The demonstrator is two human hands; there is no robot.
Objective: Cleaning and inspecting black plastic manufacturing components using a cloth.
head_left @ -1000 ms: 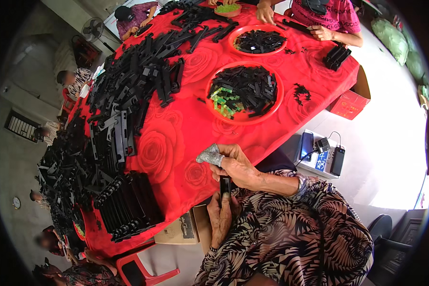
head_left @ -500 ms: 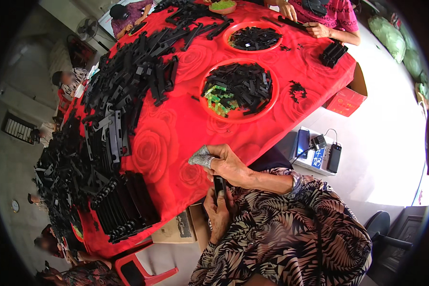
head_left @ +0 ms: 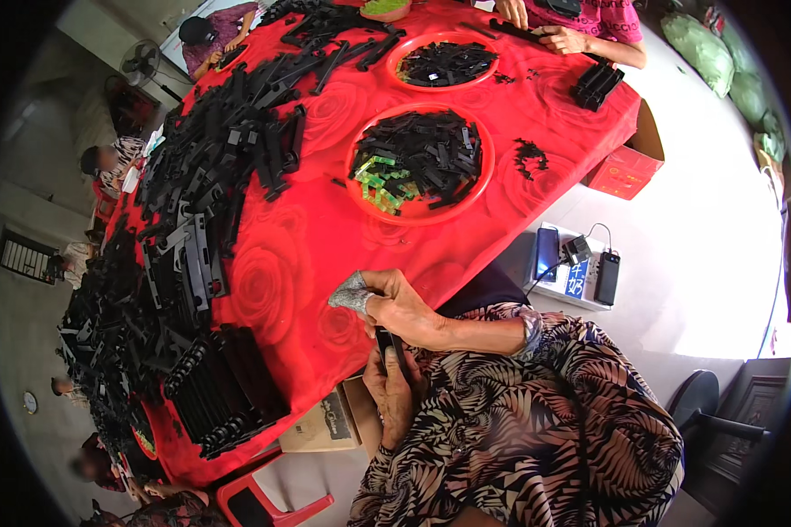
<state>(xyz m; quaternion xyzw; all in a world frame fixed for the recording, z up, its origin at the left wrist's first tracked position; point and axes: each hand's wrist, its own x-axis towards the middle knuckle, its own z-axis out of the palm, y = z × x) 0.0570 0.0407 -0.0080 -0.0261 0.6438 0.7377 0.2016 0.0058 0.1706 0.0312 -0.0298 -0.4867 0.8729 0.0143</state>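
My left hand (head_left: 390,393) is closed around a slim black plastic part (head_left: 390,341), held upright just off the table edge over my lap. Above it, my right hand (head_left: 402,307) bends over the part's top end with curled fingers. Grey wrapping (head_left: 350,293) covers one of its digits. Whether the right fingers grip the part or a small piece is hidden behind the hand. Beyond my hands, a round red tray (head_left: 489,167) holds many short black pieces and some yellow-green pieces (head_left: 383,186).
Long black parts (head_left: 228,149) lie heaped along the table's left, with a neat stack (head_left: 228,386) nearer me. A second red tray (head_left: 492,72) is farther off. Across the table, a co-worker's hands (head_left: 561,39) hold a black part. Right of me, a box (head_left: 571,281) carries a phone and cables.
The whole view has shifted slightly, so the table and trays appear farther left. Both hands stay together at the black part, with only a small change in the fingers.
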